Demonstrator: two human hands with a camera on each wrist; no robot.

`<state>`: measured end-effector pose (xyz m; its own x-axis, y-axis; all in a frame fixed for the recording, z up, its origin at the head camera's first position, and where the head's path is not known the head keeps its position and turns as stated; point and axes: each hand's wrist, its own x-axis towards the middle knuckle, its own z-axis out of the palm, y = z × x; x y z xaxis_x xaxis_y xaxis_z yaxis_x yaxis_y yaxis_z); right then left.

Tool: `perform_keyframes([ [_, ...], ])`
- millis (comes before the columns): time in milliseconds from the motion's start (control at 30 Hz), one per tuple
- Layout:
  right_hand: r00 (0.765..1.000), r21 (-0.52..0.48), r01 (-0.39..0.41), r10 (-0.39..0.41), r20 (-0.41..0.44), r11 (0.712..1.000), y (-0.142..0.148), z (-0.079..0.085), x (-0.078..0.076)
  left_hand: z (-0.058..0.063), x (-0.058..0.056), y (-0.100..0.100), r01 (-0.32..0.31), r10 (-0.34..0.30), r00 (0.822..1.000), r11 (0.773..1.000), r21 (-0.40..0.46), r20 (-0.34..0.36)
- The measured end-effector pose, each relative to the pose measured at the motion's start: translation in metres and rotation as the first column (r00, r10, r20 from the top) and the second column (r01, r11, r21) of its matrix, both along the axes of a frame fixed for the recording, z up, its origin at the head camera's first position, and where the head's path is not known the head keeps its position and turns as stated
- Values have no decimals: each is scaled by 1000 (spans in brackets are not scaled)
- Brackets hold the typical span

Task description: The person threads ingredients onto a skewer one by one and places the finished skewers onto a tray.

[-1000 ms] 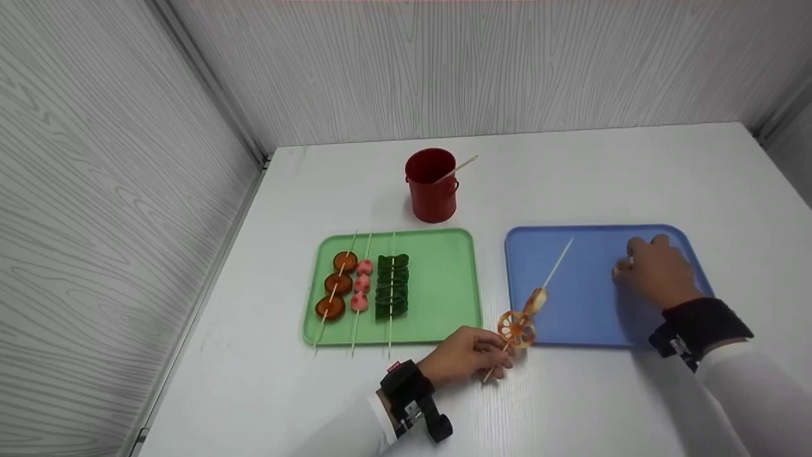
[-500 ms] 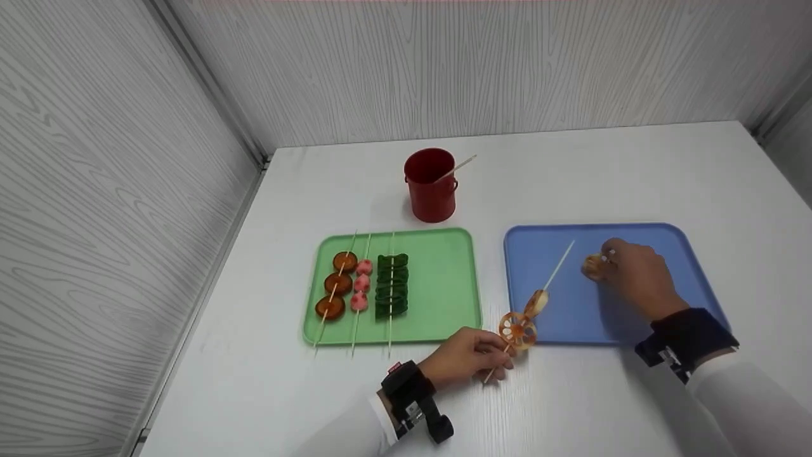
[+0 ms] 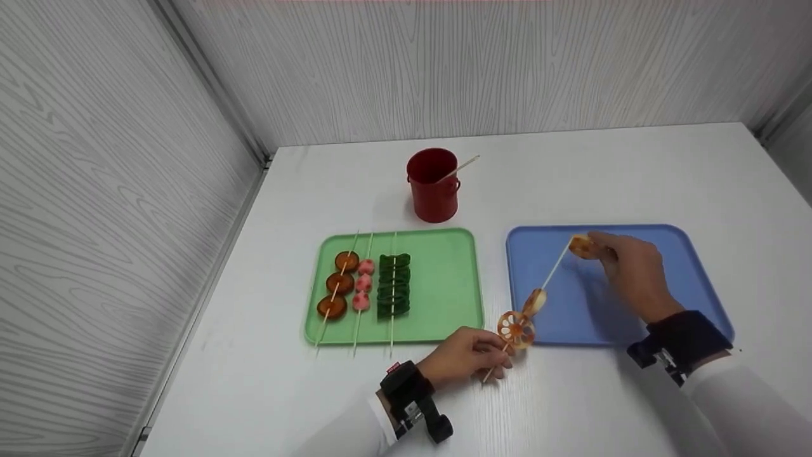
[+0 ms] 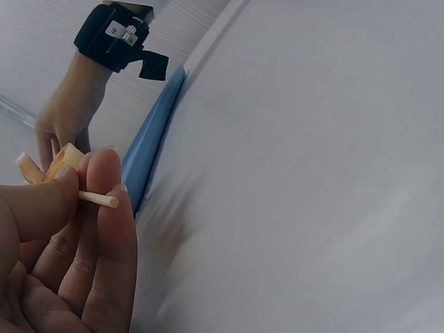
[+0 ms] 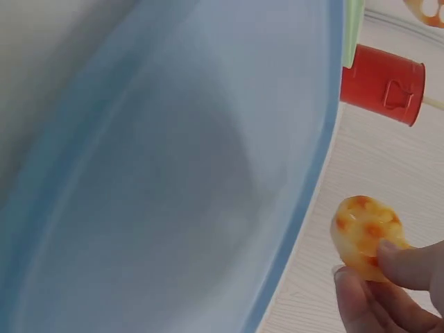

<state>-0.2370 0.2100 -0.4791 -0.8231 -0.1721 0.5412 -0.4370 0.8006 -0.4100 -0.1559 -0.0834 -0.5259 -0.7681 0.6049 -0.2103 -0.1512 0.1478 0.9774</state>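
Note:
My left hand [image 3: 468, 357] pinches the lower end of a thin wooden skewer [image 3: 558, 265] between thumb and fingers. Two lotus root slices are threaded on it, the nearer lotus root slice [image 3: 516, 330] lying close to my fingertips. The skewer slants up and to the right over the blue tray. In my right hand [image 3: 634, 270] a loose lotus root slice [image 5: 365, 234] is pinched between thumb and fingers. That slice is at the skewer's upper tip in the head view; whether the tip has entered a hole cannot be made out.
Left of my hands, a green tray [image 3: 444, 285] bears three loaded skewers: brown rounds [image 3: 340, 284], pink balls [image 3: 363, 284] and folded green pieces [image 3: 393, 285]. A red bucket [image 3: 434, 193] holding a stick stands behind the trays. The blue tray [image 3: 672, 285] lies under my right hand.
My right hand has come left across the blue tray, bringing the lotus root slice up to the skewer's tip. My left hand and its skewer have stayed almost still.

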Motion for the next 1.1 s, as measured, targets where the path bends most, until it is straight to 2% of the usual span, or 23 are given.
perform_keyframes([
  [67,1000,-38,-3,2,-31,999,-3,1,0,0,0,0,-4,4,1000,1000,-3,7],
  [167,1000,-114,4,-7,-23,993,-6,4,0,0,1,0,-1,1,1000,1000,1,12],
  [267,999,-226,27,-16,49,974,-6,8,2,-2,1,2,11,-12,1000,1000,19,25],
  [333,992,-316,44,-3,128,948,-5,12,4,-3,1,4,24,-25,999,999,27,28],
  [400,974,-433,60,43,223,899,-5,16,5,-4,0,4,34,-35,999,999,30,17],
  [467,944,-570,72,129,303,818,-4,20,6,-4,0,4,42,-42,999,999,24,-2],
  [533,911,-695,99,217,352,712,-4,22,6,-5,0,4,46,-45,999,999,19,-21],
  [633,869,-831,157,326,374,534,-3,24,5,-5,0,2,43,-43,998,999,15,-37],
  [700,850,-867,200,360,385,457,-3,25,4,-5,0,2,40,-40,999,999,9,-37],
  [767,833,-882,235,383,400,409,-3,25,4,-4,0,1,35,-35,999,999,2,-37],
  [833,816,-888,262,404,413,379,-4,26,3,-3,0,1,31,-31,999,1000,-3,-29],
  [967,788,-890,295,439,432,347,-5,26,3,-2,2,-1,21,-22,1000,1000,-2,-12],
  [1100,770,-886,319,453,449,336,-6,26,2,-3,2,-2,21,-21,1000,1000,1,-6],
])
